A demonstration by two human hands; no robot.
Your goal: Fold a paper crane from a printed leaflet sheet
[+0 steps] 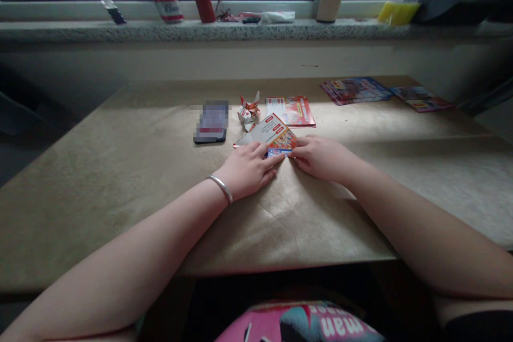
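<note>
A printed paper sheet (269, 131), white on its upper left and colourful on the right, lies on the table at an angle, its near edge folded to show a blue strip. My left hand (250, 168), with a silver bangle at the wrist, rests flat on its lower left with the index finger stretched along the near edge. At the right corner my right hand (316, 155) pinches the paper between thumb and fingers. Just beyond stands a folded paper figure (249, 109). A stack of similar printed sheets (292, 110) lies behind the paper.
A phone (211, 122) lies left of the paper figure. Printed leaflets (356, 90) and a smaller pile (420, 98) are at the far right of the table (120, 171). On the windowsill stand a can (165, 0), a red container (204, 6) and a yellow object (398, 13).
</note>
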